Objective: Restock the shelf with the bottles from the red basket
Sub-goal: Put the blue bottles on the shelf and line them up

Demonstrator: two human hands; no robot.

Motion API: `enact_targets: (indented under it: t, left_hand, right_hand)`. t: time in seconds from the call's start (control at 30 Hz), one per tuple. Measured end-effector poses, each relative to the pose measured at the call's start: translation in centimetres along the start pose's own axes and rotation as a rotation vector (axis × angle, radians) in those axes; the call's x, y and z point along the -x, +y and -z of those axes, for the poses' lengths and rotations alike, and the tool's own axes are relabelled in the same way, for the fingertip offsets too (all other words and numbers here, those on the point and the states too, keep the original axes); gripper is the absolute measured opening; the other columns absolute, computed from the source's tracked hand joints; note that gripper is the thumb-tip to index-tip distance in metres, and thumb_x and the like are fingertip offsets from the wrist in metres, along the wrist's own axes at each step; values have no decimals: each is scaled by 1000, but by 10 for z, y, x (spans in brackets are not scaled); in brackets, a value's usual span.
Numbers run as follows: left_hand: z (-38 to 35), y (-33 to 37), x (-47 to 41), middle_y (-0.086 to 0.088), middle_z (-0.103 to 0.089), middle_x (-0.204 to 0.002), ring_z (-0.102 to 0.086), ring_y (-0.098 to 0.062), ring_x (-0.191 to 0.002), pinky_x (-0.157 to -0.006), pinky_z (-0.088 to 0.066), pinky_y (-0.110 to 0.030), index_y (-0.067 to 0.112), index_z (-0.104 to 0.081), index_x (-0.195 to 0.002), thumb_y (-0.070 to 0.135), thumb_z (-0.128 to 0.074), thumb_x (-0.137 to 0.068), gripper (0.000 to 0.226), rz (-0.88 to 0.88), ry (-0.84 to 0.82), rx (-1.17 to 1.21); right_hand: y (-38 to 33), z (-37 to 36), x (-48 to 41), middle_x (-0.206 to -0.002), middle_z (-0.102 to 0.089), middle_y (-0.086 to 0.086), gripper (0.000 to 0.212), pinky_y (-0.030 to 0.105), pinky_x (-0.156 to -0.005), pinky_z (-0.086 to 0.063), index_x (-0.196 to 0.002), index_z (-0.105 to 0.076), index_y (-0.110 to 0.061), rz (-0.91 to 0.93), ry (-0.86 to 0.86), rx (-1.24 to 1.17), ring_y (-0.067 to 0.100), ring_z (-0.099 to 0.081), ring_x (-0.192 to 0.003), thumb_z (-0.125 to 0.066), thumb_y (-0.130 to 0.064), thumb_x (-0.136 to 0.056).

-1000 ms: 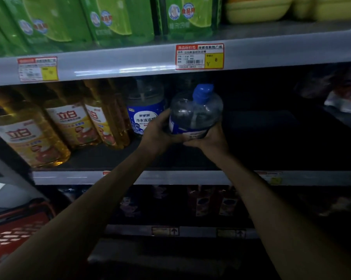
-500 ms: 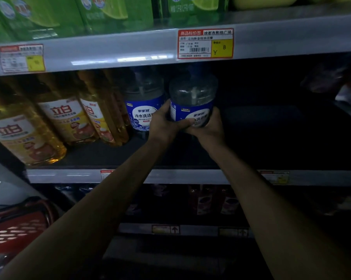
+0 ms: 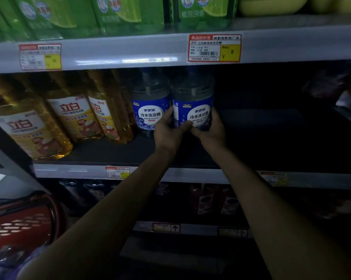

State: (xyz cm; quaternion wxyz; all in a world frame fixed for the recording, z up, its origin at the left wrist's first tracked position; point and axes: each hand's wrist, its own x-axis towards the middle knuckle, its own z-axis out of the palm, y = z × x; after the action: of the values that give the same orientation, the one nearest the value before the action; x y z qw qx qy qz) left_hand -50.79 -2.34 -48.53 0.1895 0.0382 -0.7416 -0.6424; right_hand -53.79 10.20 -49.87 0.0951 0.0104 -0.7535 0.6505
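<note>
Both hands, left hand (image 3: 169, 131) and right hand (image 3: 210, 132), clasp the clear bottle (image 3: 192, 104), upright on the dark shelf (image 3: 118, 151), touching a matching bottle (image 3: 150, 106) on its left. Open shelf lies rightward. Red basket (image 3: 22, 225) sits low-left.

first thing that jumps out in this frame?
Both hands, left hand and right hand, clasp a blue-label bottle upright on the middle shelf, right beside a matching bottle. Yellow bottles line the left; the red basket sits at lower left.
</note>
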Motion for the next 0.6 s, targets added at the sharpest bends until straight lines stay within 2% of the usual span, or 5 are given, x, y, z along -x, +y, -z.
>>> enact_targets:
  t: [0.1,0.23,0.33,0.43,0.6]
  left_hand:
    - [4,1,6,-3,-72,-129,-67,-17,-121,-103,-56,-50,15,-60,-140,10,-83,-83,62,23,-25,-22]
    - [12,10,18,-2,-73,-124,-67,-16,-118,-106,-54,-49,12,-64,-131,2,-80,-84,51,64,-81,-45]
    - [24,16,29,7,-66,-117,-61,-17,-120,-109,-51,-47,22,-62,-124,3,-79,-87,45,78,-109,-100]
    - [46,19,44,5,-64,-131,-57,-12,-125,-112,-49,-43,22,-58,-139,10,-79,-88,56,48,-158,-212]
    - [98,31,70,-3,-57,-146,-55,-20,-133,-107,-49,-38,26,-48,-152,32,-77,-91,68,-124,-221,-611]
  right_hand:
    - [-5,4,6,-133,-65,5,88,44,-98,-56,-146,-47,-16,-21,-21,18,19,-63,-119,-89,-7,-69]
    - [-16,14,20,-129,-62,3,84,36,-100,-52,-147,-45,-13,-65,-55,103,19,-60,-119,-84,1,-74]
    - [-24,21,31,-134,-62,7,78,30,-93,-48,-146,-46,-15,-76,-87,264,24,-59,-124,-82,-1,-78]
    - [-33,24,51,-140,-59,6,78,27,-96,-44,-148,-44,-17,-13,-148,390,24,-55,-130,-82,-8,-81]
    - [-49,9,87,-150,-50,8,84,33,-107,-43,-153,-39,-17,200,-271,570,25,-49,-136,-83,-21,-82]
